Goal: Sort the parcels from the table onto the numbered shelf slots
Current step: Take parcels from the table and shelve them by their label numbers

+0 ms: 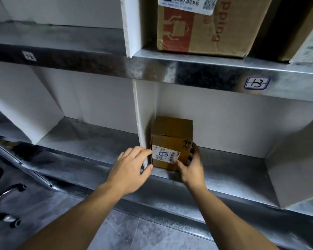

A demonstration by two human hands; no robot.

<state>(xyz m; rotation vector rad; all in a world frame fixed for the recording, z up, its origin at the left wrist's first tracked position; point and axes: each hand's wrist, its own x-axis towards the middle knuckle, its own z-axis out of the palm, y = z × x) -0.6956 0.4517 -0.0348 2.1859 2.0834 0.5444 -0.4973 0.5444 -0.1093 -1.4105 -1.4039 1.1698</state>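
1. We have a small cardboard parcel (172, 143) standing on the lower shelf (224, 170), against the white divider (143, 123), in the slot under the tag "13" (257, 83)
2. Our right hand (192, 168) cups its right side; our left hand (130, 170) is spread, fingertips at its label
3. Above, two larger boxes (206, 29) sit already; the table is out of view, so we cannot tell what is left

Grey floor tiles (137, 233) below my grip, dark metal tube ends (16, 221) far down-left of it
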